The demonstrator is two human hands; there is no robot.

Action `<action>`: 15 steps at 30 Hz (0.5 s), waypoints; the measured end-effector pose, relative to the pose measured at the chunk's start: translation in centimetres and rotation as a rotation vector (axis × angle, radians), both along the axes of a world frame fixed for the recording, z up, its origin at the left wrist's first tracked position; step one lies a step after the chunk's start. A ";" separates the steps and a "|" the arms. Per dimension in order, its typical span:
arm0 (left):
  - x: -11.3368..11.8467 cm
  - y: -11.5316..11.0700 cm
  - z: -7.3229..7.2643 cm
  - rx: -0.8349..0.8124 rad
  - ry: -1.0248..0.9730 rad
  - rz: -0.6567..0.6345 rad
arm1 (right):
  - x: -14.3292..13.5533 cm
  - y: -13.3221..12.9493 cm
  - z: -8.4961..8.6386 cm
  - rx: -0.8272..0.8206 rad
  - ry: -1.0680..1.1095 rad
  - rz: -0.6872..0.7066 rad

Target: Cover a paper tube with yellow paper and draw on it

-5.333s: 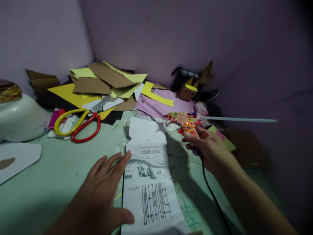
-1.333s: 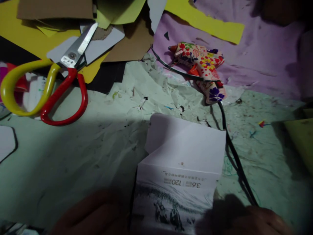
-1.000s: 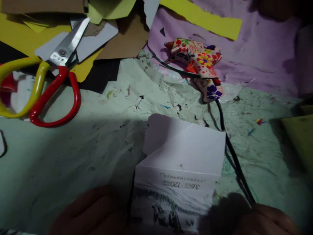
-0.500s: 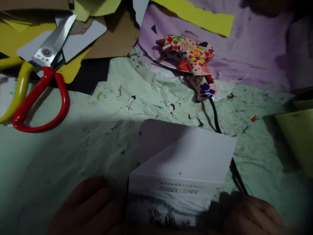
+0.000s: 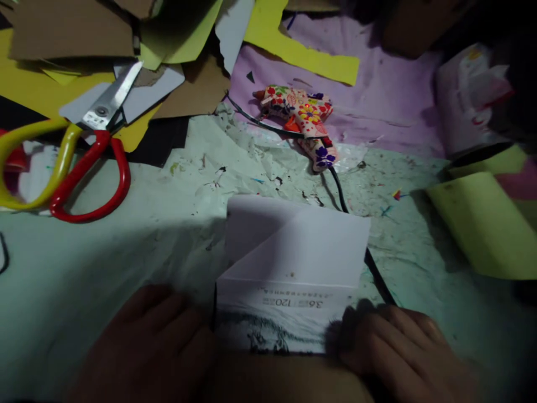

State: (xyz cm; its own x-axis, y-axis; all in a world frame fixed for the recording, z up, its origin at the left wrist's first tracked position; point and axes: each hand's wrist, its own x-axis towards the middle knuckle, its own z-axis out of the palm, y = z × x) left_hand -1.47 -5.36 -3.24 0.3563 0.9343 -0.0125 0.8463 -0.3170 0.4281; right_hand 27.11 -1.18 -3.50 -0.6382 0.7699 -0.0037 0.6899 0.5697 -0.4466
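A folded white card or box (image 5: 293, 252) with a printed landscape and the numbers 36 and 120 lies at the lower middle. Along its left edge is my left hand (image 5: 155, 341), dim, with curled fingers. My right hand (image 5: 394, 341) has its fingers bent together at the card's right lower edge. A brown surface (image 5: 289, 375) shows below the card between both hands. Whatever the fingertips hold is hidden in shadow.
Red and yellow scissors (image 5: 100, 115) lie open at left beside cardboard and paper scraps (image 5: 71, 31). A flowered glue gun (image 5: 308, 115) with a black cord (image 5: 377, 274) rests behind the card. Rolled yellow-green paper (image 5: 486, 224) and a white pack (image 5: 472, 106) stand at right.
The view has shifted, showing more at the right and left edges. My right hand is closer to the card and more visible. The brown surface below the card shows more.
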 end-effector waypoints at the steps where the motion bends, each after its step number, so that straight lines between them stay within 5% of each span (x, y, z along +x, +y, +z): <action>1: 0.1 0.2 0.3 -0.031 0.016 -0.003 | -0.2 0.0 0.0 0.025 0.024 -0.016; 8: 1.5 1.2 3.4 -0.287 0.284 0.002 | -1.9 0.6 1.5 -0.037 0.036 -0.080; 15: 1.1 1.3 3.0 -0.243 0.403 0.013 | -2.3 1.2 2.4 -0.082 -0.062 -0.098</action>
State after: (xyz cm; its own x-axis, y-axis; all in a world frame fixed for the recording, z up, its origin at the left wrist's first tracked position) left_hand -0.33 -4.01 -0.28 0.2659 0.8915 -0.3668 0.9637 -0.2360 0.1248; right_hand 24.77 0.02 -1.10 -0.5565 0.8240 -0.1065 0.7681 0.4613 -0.4441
